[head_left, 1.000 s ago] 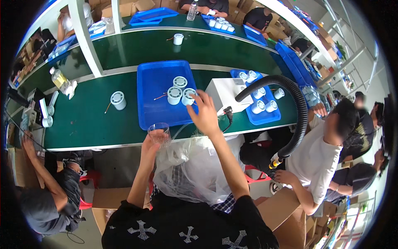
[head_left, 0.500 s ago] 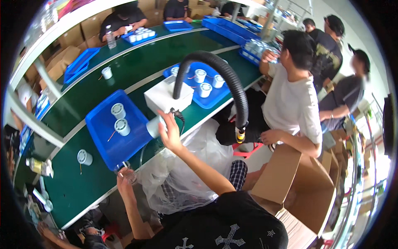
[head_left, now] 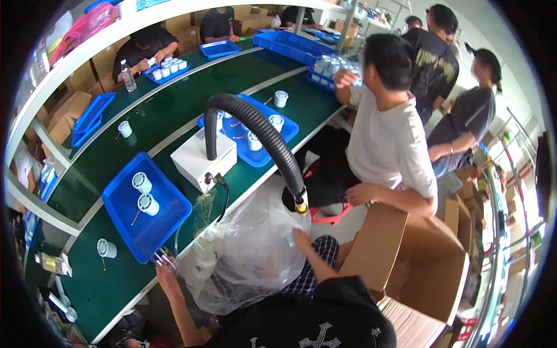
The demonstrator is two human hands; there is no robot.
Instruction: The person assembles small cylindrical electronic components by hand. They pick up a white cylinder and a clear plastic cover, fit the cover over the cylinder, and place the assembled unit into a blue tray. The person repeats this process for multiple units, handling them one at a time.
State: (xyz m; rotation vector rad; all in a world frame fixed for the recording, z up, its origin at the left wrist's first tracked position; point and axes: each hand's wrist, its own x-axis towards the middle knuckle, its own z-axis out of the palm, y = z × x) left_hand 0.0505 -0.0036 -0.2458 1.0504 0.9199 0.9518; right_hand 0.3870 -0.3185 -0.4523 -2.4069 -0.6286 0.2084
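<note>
My left hand is closed around a clear cup-like piece at the table's front edge, below the near corner of a blue tray. Two white cylindrical motor-like units stand in that tray, one with a thin red wire. My right hand is at the right side of a large clear plastic bag. Its fingers are bent around a small pale blue piece, mostly hidden and blurred. Another white unit stands on the green table left of the tray.
A white box with a black flexible hose arching over the bag stands beside the tray. Behind it is another blue tray of units. An open cardboard box is at my right; a person in white sits beyond.
My right hand has moved from beside the white box, where it had a white cylinder, back and right to the bag. My left hand still holds the clear piece. The view has shifted.
</note>
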